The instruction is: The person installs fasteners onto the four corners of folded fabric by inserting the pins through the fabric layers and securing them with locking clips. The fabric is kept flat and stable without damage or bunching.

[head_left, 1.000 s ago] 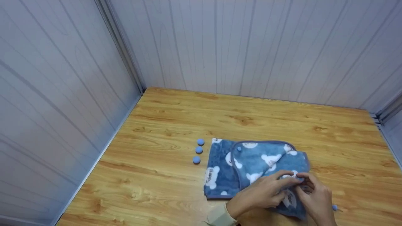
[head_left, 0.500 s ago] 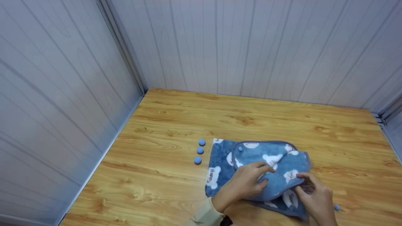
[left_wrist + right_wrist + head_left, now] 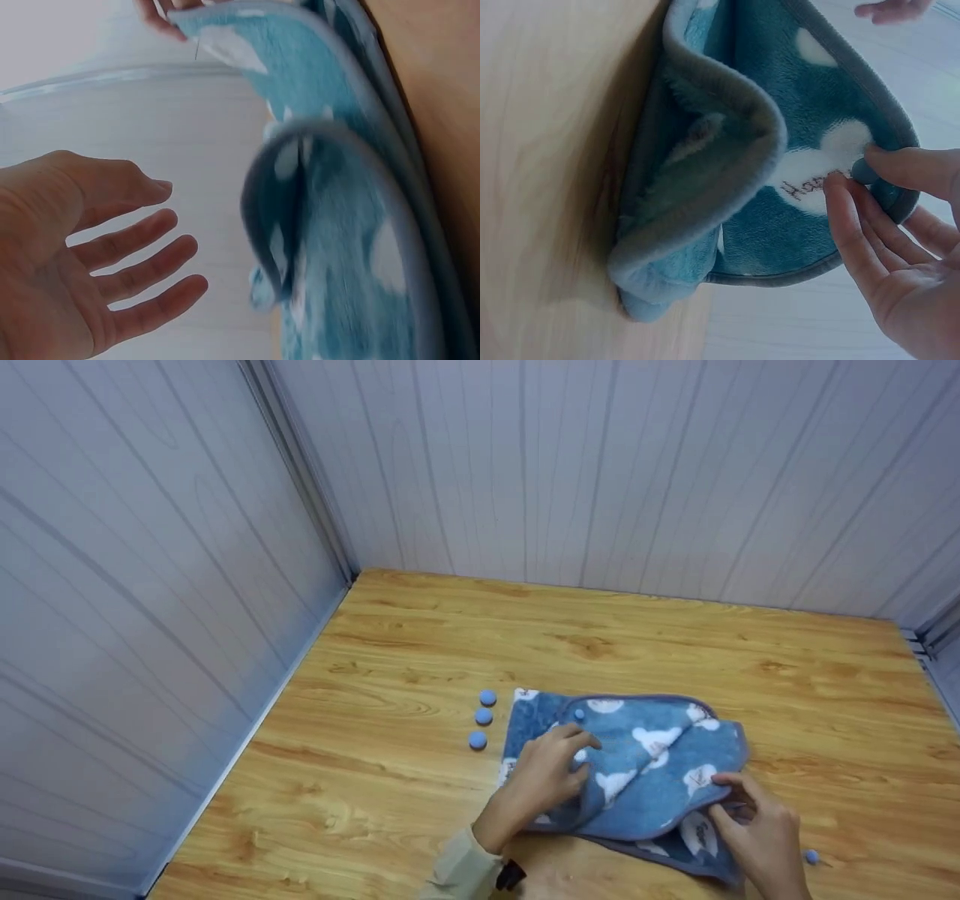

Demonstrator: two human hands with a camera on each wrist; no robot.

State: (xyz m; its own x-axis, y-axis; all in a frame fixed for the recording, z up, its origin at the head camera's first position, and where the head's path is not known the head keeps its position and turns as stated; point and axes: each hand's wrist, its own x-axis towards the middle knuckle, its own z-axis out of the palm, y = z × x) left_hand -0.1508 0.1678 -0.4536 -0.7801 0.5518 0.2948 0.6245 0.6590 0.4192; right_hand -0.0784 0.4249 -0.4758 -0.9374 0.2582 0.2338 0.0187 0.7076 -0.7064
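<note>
A folded blue fleece blanket (image 3: 652, 780) with white bear patches and grey binding lies on the table. My right hand (image 3: 907, 232) pinches its raised near-right corner, with a small round blue cap (image 3: 865, 171) under the thumb against the fleece. In the left wrist view a thin needle (image 3: 197, 49) sticks out at that pinched corner. My left hand (image 3: 105, 247) hovers over the blanket's left part, fingers spread and loosely bent, holding nothing. Another blue cap (image 3: 579, 714) sits on the blanket's upper left flap, whose near edge curls up.
Three blue caps (image 3: 484, 716) stand in a column on the wooden table (image 3: 360, 780), left of the blanket. A blue-headed pin (image 3: 811, 856) lies right of my right hand. Pale panel walls (image 3: 480, 472) border the table at the back and sides.
My left hand has drawn away from the pinched corner, leftward over the blanket to its left part. The right hand keeps its pinch on the corner. The view has shifted slightly.
</note>
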